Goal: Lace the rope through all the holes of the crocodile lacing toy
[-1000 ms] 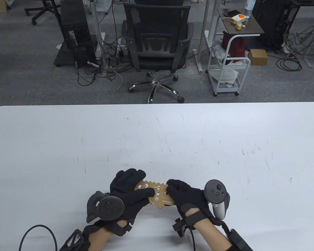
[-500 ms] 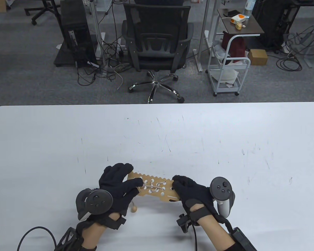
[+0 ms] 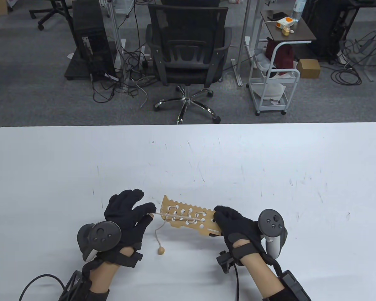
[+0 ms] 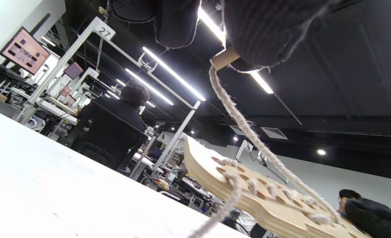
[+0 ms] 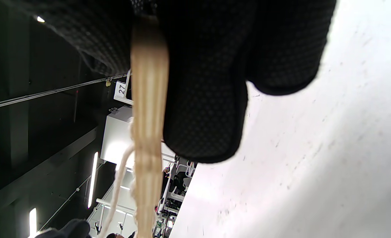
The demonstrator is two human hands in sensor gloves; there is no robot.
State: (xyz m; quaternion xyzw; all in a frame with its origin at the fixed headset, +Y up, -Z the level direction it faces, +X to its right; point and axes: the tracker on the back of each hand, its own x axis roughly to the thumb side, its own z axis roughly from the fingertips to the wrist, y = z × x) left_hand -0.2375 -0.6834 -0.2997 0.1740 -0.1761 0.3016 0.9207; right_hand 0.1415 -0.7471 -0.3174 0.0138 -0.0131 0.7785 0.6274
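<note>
At the table's near edge the crocodile board (image 3: 189, 219) is held just off the white table (image 3: 269, 163), rope (image 3: 159, 213) laced thru most holes; since a sec ago the hands have drawn apart, pulling the line taut, so that stitch looks seated, w/ maybe a few holes left. Left hand (image 3: 127, 211) pinches the rope's wooden tip (image 4: 224, 59), other fingers loose. Right hand (image 3: 235, 224) clamps the board's end, bead end (image 3: 160, 250) resting on the table.

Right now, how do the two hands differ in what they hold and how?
The left hand pinches the rope near its tip, pulled taut away from the board; the right hand grips the crocodile board by its end. The left fingers are partly spread; the right are curled around the edge. Both wear black gloves and are off the table.
</note>
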